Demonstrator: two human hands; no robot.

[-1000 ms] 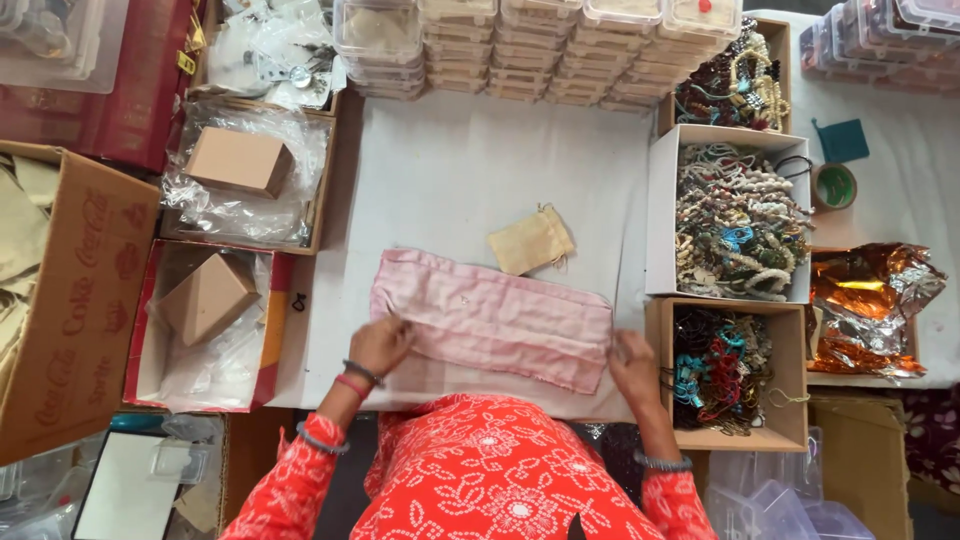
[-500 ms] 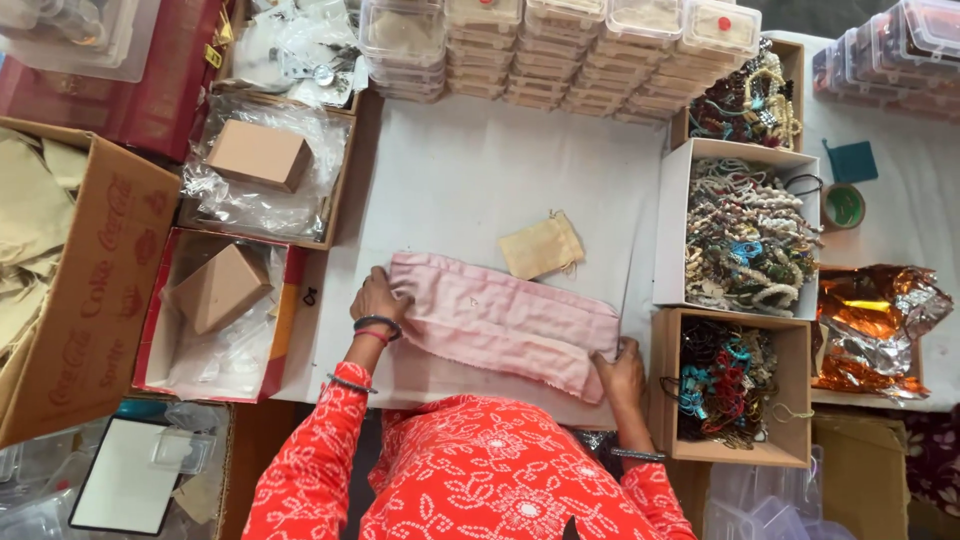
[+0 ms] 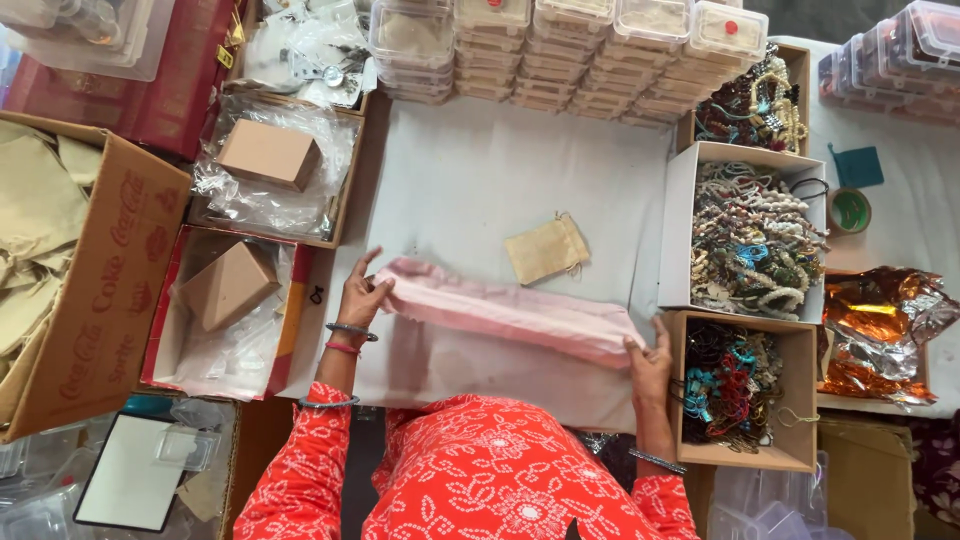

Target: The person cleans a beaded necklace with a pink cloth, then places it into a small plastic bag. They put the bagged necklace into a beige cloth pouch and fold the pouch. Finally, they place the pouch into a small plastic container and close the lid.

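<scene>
Left hand (image 3: 362, 296) fingers pinch one end of the folded pink cloth (image 3: 510, 310); right hand (image 3: 650, 360) fingers grip the other end. The cloth spans the white table (image 3: 480, 170), open surface beyond, bead boxes (image 3: 745, 385) just beside.

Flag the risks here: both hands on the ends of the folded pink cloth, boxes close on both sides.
1. The right hand grips the pink cloth right against the open box of beads; a pull sideways could likely snag strands or knock the box.
2. The small tan pouch lies just beyond the cloth; unfolding it could sweep or cover the pouch.
3. The left hand pinches only an end, so the fold may slip.
</scene>
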